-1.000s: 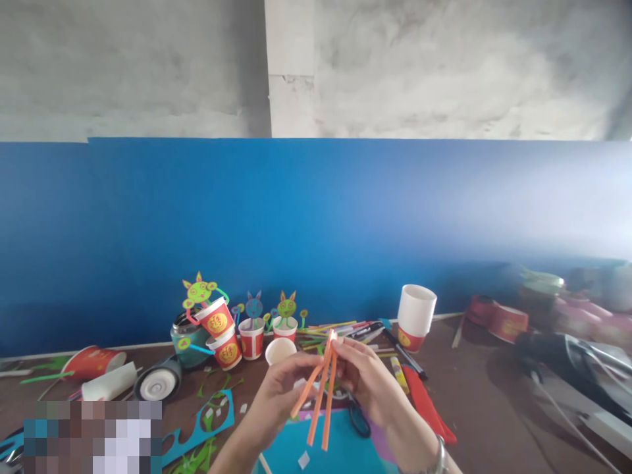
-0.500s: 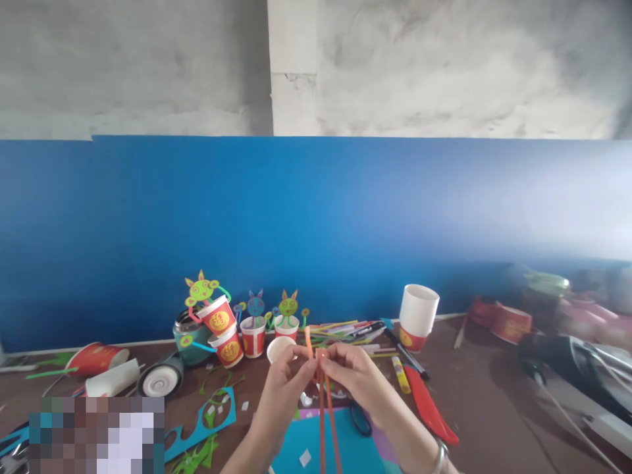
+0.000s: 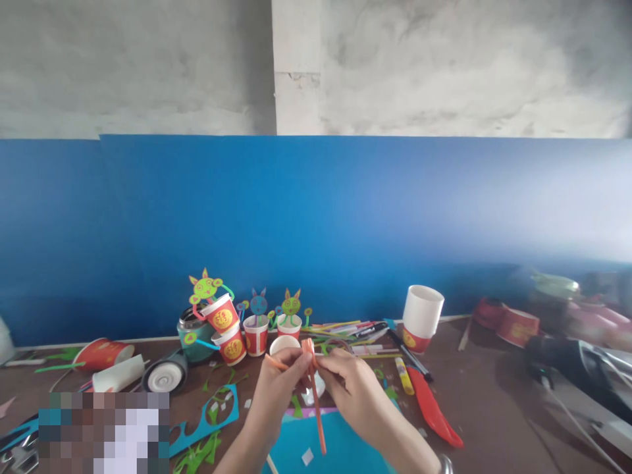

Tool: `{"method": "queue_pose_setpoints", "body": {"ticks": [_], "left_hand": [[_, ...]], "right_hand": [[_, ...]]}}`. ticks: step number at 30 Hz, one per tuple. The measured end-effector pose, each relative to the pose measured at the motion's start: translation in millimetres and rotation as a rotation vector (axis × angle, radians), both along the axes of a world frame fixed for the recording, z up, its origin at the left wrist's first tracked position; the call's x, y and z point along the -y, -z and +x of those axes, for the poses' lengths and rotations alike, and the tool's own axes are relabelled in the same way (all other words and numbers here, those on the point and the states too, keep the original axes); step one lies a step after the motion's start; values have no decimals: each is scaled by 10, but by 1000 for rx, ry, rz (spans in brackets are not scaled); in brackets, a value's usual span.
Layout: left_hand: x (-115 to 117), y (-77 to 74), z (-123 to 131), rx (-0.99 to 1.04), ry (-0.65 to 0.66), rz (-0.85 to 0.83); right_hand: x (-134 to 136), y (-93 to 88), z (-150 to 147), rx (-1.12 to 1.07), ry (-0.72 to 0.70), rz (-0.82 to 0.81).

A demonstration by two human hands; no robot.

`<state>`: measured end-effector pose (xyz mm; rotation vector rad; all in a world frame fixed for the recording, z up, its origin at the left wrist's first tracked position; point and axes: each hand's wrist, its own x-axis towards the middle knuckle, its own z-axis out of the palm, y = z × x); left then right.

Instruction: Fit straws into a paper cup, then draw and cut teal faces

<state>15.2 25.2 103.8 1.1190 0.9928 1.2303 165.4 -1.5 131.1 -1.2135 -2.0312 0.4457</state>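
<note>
My left hand [image 3: 277,388] and my right hand [image 3: 351,388] meet above the table, both pinching thin orange paper strips [image 3: 316,401]. One strip hangs down over a teal paper sheet [image 3: 340,447]; a short end sticks out to the left of my left fingers, and the top is folded over between the two hands. A small white cup [image 3: 284,343] stands just behind my fingers.
Red paper cups with green and blue paper animal heads [image 3: 232,326] stand at the back left, by a tipped cup [image 3: 101,354] and a tape roll [image 3: 164,376]. Stacked cups [image 3: 419,317], coloured strips, a glue stick [image 3: 403,376] and a red cutout [image 3: 434,408] lie right. A blue board backs the table.
The orange strips were fanned out, then hung straight; now their top is folded over between my fingers, and one end pokes out left. My hands have sunk slightly.
</note>
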Motion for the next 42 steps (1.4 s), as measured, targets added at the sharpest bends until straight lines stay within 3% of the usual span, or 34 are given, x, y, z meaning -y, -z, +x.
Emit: {"method": "queue_pose_setpoints", "body": {"ticks": [4, 10, 17, 24, 31, 36, 42], "left_hand": [[-16, 17, -4, -46, 57, -8], [7, -3, 0, 58, 66, 10], [8, 23, 7, 13, 121, -20], [-15, 102, 22, 9, 130, -44], [-39, 85, -26, -71, 197, -74], [-2, -10, -41, -1, 135, -49], [65, -113, -22, 23, 143, -52]], "right_hand": [[26, -16, 26, 162, 25, 44], [32, -32, -8, 41, 85, 45], [25, -38, 35, 194, -11, 140], [47, -79, 58, 218, -84, 128], [74, -146, 102, 213, -90, 65], [-23, -80, 201, -2, 7, -154], [-157, -50, 256, -632, -87, -552]]}}
